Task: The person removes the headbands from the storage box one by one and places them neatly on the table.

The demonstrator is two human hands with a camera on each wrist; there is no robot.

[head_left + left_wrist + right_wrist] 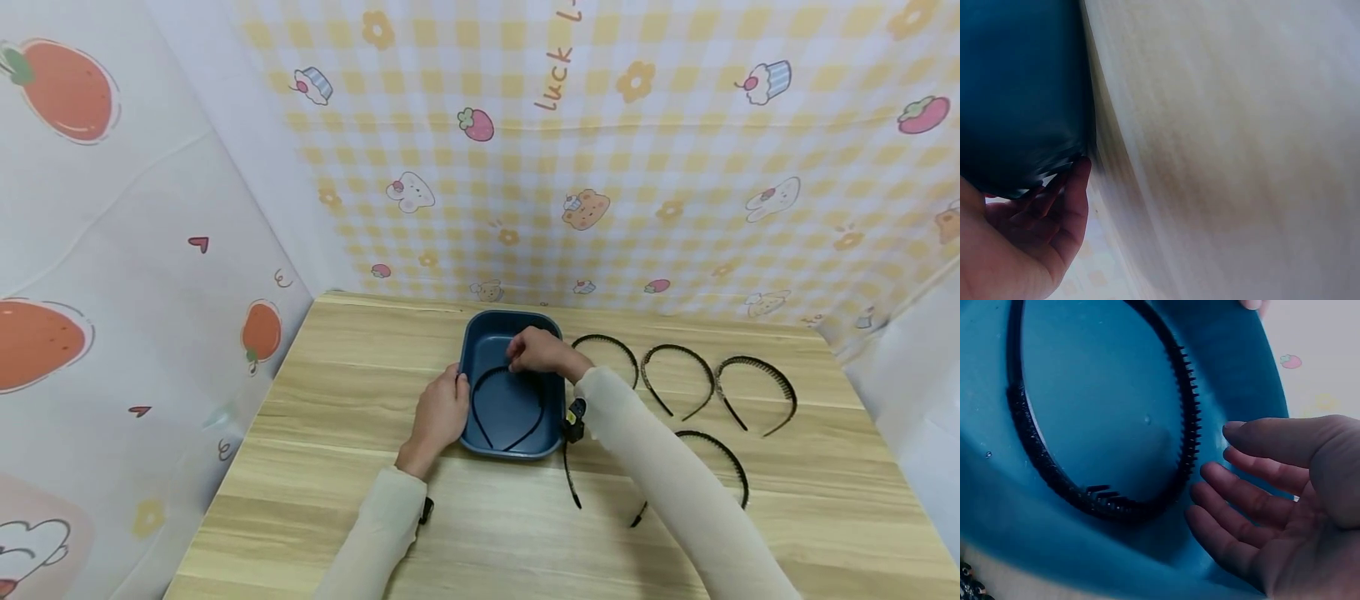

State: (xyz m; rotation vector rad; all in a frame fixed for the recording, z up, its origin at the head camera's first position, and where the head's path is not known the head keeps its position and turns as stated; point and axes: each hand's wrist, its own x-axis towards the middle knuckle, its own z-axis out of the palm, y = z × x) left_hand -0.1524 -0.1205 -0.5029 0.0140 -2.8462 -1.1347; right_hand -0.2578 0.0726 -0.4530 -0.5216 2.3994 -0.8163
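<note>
A blue plastic basin (pixel 512 452) sits on the wooden table, with a black toothed headband (pixel 475 403) lying inside it. At the basin's left wall, my left hand (pixel 441 410) grips the side, thumb up by the rim. In the left wrist view its fingers (pixel 1074 206) bend against the basin's outer wall. My right hand (pixel 536 350) hovers over the far part of the basin, beside the headband's curved top. Its fingers are loosely bent and hold nothing; in the right wrist view a gap shows between the fingertips (pixel 1199 494) and the headband (pixel 1190 419).
Several more dark headbands lie on the table (pixel 337 375) right of the basin, among them one at the far right (pixel 787 387) and one nearer the front (pixel 738 467). My right forearm partly covers some of them. A patterned cloth wall (pixel 525 250) rises behind the table.
</note>
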